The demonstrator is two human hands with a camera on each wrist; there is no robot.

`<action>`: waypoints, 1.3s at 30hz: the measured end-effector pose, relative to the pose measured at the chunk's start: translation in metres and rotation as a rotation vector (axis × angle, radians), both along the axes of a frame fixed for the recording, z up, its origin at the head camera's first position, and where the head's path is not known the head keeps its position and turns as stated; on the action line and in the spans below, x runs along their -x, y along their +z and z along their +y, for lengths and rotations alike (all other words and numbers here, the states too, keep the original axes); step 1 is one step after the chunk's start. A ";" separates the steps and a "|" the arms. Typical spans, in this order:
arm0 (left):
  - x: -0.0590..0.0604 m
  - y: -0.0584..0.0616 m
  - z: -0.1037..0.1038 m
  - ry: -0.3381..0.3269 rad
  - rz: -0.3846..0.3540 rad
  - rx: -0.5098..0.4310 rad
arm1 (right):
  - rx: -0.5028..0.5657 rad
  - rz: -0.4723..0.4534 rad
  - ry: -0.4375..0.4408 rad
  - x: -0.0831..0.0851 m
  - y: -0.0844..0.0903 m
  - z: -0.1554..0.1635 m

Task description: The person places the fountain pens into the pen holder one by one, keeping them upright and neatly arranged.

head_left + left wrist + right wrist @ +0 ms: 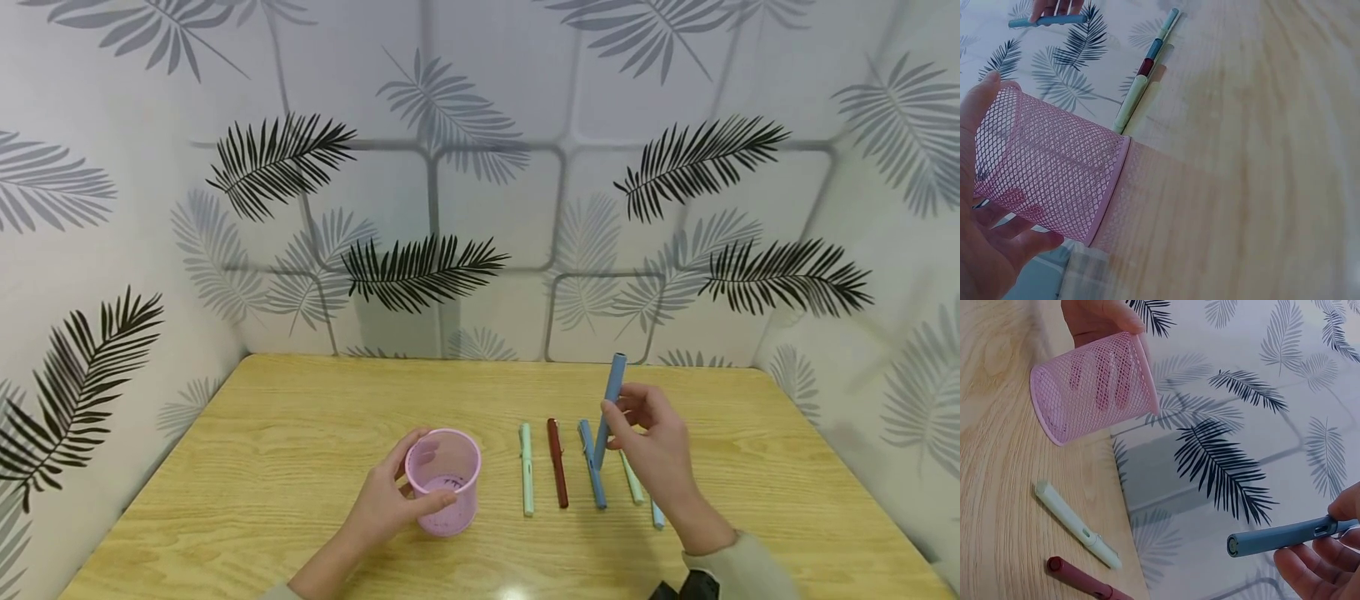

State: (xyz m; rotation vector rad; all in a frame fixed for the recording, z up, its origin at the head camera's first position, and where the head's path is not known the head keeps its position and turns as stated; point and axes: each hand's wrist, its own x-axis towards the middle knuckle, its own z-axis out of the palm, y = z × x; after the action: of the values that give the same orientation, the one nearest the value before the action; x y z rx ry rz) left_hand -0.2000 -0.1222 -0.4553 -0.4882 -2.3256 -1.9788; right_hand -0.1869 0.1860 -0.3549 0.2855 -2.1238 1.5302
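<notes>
My left hand (393, 496) grips a pink mesh cup (444, 481) that stands on the wooden table (300, 433); the cup (1054, 169) fills the left wrist view, and the right wrist view shows this cup (1094, 384) with fingers behind it. My right hand (651, 442) holds a blue pen (609, 408) almost upright above the table, pinched near its lower part. The same pen (1279, 537) shows in the right wrist view. On the table lie a pale green pen (527, 468), a dark red pen (557, 462) and another blue pen (592, 463).
Two more pens, a pale green one (632, 479) and a light blue one (657, 515), lie partly hidden under my right hand. Walls with a palm-leaf pattern (420, 267) close the table in at the back and on both sides.
</notes>
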 end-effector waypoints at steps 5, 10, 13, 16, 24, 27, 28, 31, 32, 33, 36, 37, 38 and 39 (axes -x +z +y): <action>0.000 -0.002 -0.001 0.002 0.014 0.013 | 0.030 0.011 0.044 0.003 0.002 -0.013; 0.000 -0.001 -0.001 0.001 0.022 0.015 | 0.059 0.015 0.070 0.005 0.004 -0.024; 0.000 0.000 0.000 0.006 0.027 0.015 | 0.073 0.008 0.097 0.005 0.006 -0.030; 0.000 0.000 0.001 0.012 0.035 0.021 | 0.080 0.014 0.130 0.004 0.008 -0.035; 0.001 -0.004 0.000 0.010 0.027 0.021 | 0.114 0.035 0.211 0.004 0.004 -0.049; 0.000 -0.003 0.000 0.015 0.025 0.016 | 0.129 0.036 0.229 0.004 0.002 -0.054; 0.000 -0.003 0.001 0.017 0.024 0.011 | 0.135 0.033 0.234 0.004 0.002 -0.056; -0.001 -0.003 0.001 0.025 0.021 0.007 | 0.158 0.035 0.254 0.003 0.000 -0.061; -0.001 -0.004 0.001 0.026 0.024 0.006 | 0.164 0.039 0.259 0.002 -0.001 -0.063; -0.001 -0.004 0.001 0.027 0.027 0.008 | 0.172 0.045 0.265 0.002 -0.002 -0.064; -0.001 -0.004 0.001 0.021 0.037 0.009 | 0.195 0.078 0.285 0.003 -0.004 -0.069; -0.001 -0.005 0.001 0.018 0.039 0.009 | 0.200 0.087 0.289 0.005 -0.006 -0.071; 0.000 -0.004 0.001 0.018 0.038 0.011 | 0.206 0.096 0.297 0.006 -0.008 -0.072; 0.000 -0.004 0.001 0.018 0.034 0.014 | 0.214 0.104 0.307 0.008 -0.010 -0.074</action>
State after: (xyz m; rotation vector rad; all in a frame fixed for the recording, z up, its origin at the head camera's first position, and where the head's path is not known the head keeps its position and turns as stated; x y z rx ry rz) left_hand -0.2001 -0.1210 -0.4595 -0.4955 -2.3164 -1.9324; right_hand -0.1953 0.1123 -0.3647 0.6234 -1.8802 1.8545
